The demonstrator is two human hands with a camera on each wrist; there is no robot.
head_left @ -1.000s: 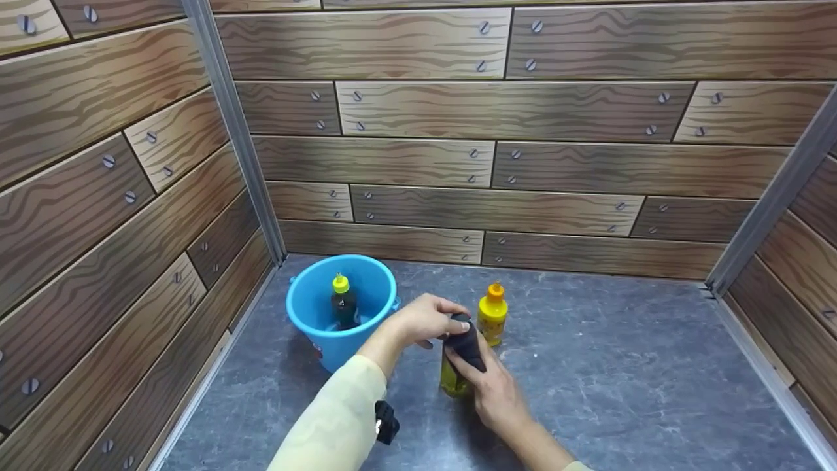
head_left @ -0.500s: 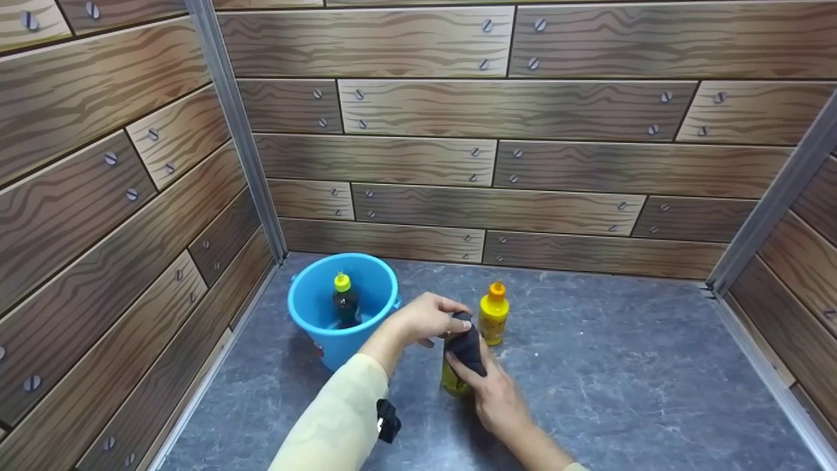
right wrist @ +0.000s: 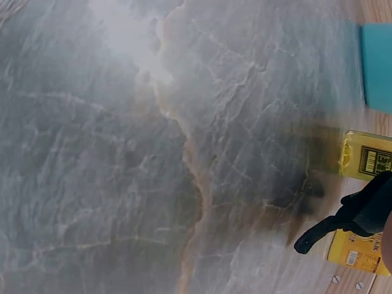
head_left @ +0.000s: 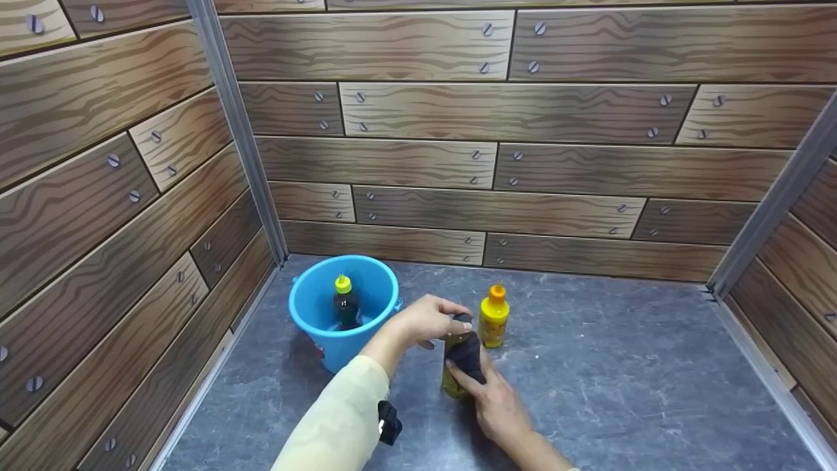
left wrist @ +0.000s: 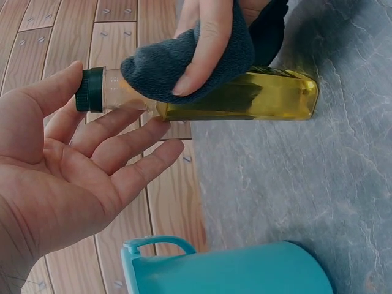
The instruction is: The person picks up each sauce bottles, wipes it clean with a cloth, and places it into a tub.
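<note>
A bottle of yellow oil (left wrist: 282, 95) with a dark green cap (left wrist: 90, 90) stands upright on the grey tabletop. My left hand (head_left: 425, 320) pinches the cap between thumb and index finger; its other fingers extend beside the bottle's neck in the left wrist view. With my right hand (head_left: 500, 405) I grip a dark cloth (head_left: 466, 358) and press it round the upper part of the bottle. In the right wrist view, a label with a barcode shows on the oil bottle (right wrist: 373, 156), and part of the cloth (right wrist: 367, 208) hangs loose.
A blue bucket (head_left: 337, 353) stands left of my hands, with a dark bottle (head_left: 346, 309) with a yellow cap inside it. Just behind the oil bottle is a yellow bottle (head_left: 494, 322) with an orange cap. Wood-patterned walls (head_left: 418, 163) enclose the grey tabletop (head_left: 628, 373).
My right hand has slid the cloth a little down the bottle, away from the cap, so more of the neck shows. The left hand keeps its hold on the cap.
</note>
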